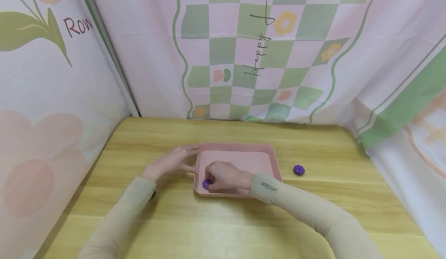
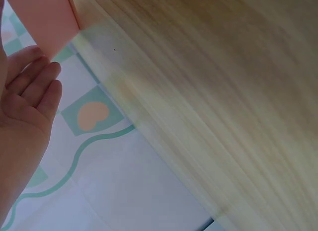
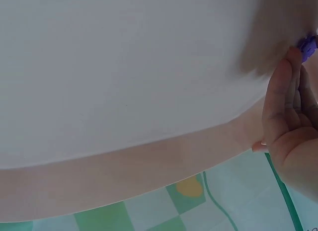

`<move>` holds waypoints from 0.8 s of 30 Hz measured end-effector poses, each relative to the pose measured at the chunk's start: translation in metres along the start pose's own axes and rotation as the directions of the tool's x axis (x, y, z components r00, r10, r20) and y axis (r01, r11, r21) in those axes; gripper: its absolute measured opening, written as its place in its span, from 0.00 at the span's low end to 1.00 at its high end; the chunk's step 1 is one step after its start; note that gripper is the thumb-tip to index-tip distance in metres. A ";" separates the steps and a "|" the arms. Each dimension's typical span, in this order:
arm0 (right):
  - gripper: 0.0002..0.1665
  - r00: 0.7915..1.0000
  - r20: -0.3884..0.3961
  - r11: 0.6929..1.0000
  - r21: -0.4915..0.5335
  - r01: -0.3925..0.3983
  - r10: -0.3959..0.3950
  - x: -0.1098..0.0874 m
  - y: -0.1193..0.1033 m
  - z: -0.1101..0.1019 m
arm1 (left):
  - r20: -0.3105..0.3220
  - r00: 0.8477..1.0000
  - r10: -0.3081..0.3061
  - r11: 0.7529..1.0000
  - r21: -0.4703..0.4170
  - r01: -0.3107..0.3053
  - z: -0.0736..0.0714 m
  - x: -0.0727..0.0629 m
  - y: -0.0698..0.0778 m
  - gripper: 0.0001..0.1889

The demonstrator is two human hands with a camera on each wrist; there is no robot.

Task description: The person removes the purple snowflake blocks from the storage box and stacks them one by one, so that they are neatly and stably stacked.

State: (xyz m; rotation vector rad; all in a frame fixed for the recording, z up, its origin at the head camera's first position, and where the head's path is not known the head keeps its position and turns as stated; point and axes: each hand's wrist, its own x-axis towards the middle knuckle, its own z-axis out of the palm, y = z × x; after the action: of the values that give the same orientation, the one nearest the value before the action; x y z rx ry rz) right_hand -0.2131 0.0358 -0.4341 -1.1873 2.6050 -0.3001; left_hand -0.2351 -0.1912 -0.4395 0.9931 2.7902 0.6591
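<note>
A shallow pink rectangular tray [image 1: 240, 147] lies on the wooden table. My right hand [image 1: 226, 175] reaches into it and pinches a small purple flower-shaped piece [image 1: 206, 184] at the tray's near left corner. In the right wrist view, the same purple piece [image 3: 307, 48] shows at the fingertips of the right hand [image 3: 293, 112]. Fingers and thumb spread, my left hand [image 1: 174, 160] touches the tray's left side from outside. The left wrist view shows those fingers [image 2: 32, 84] against the pink outer wall [image 2: 47, 20].
A second purple flower-shaped piece [image 1: 299, 170] lies on the table [image 1: 327, 197] just right of the tray. Behind the table hangs a green-and-white checkered cloth [image 1: 251, 57], and printed cloths [image 1: 38, 96] stand at both sides.
</note>
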 end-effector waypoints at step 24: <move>0.09 0.986 -0.110 0.985 0.131 -0.110 0.125 -0.037 0.035 -0.019 | -0.012 1.000 0.019 0.999 0.029 -0.018 -0.001 0.000 0.005 0.44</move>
State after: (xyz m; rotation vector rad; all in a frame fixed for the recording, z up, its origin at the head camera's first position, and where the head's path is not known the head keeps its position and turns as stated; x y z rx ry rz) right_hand -0.2203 0.0878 -0.4202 -0.9977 2.6985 -0.5148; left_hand -0.2328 -0.1881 -0.4369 1.0245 2.8117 0.6310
